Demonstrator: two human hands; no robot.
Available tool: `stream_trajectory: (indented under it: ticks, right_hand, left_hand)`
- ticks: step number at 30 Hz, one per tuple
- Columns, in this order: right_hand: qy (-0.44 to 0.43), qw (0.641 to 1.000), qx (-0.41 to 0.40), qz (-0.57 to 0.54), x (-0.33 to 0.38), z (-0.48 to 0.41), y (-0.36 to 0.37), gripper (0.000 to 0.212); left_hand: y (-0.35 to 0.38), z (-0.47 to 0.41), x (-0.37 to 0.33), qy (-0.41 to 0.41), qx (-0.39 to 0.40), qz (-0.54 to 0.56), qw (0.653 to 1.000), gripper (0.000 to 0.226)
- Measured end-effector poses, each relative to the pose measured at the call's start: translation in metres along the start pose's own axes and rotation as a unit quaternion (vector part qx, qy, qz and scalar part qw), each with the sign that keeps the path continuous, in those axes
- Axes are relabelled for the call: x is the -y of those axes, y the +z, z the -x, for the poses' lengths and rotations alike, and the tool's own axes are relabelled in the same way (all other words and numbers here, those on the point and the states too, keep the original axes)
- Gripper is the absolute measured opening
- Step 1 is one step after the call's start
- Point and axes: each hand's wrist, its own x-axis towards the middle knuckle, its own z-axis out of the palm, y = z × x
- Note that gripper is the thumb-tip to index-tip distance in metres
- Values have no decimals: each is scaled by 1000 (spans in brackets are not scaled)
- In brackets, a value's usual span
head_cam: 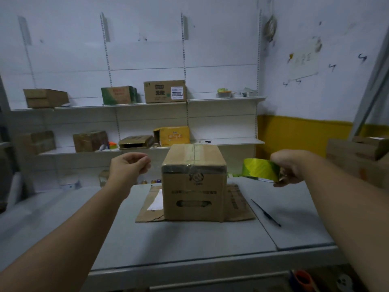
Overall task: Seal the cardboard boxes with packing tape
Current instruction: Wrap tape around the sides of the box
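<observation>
A closed cardboard box [194, 182] stands upright near the middle of a grey worktop [189, 245], toward its far edge, resting on a flattened sheet of cardboard [240, 205]. Clear tape already runs along the box's top seam and down over its front edge. The left hand [129, 168] hovers in the air just left of the box, not touching it, its fingers [143, 161] curled loosely inward around nothing. The right hand [289, 168] is raised to the right of the box and grips a roll of green and yellow packing tape [260, 169], fingers closed on the roll's right side. A dark pen [265, 212] lies on the worktop toward its right edge. Behind, white wall shelves [147, 105] carry several other cardboard boxes.
</observation>
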Motion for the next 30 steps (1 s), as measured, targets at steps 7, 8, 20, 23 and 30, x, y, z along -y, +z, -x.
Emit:
stream_trajectory:
  ticks: [7, 8, 20, 23, 30]
  right_hand:
    - [1, 1000, -17, -6, 6, -10, -6, 26]
    - [0, 1000, -25, -4, 6, -12, -6, 27]
    - [-4, 998, -14, 56, 15, -33, 20, 29]
    - [0, 997, 17, 74, 18, -41, 37, 33]
    - [-29, 998, 49, -5, 9, -55, 54, 24]
  left_hand:
    - [2, -6, 6, 12, 11, 0, 1000, 11]
    - [4, -6, 7, 13, 17, -1, 1000, 11]
    - [29, -15, 34, 2, 29, -20, 999, 11]
    - [34, -16, 40, 18, 36, -31, 999, 10]
    - [37, -24, 48, -14, 48, -7, 999, 15]
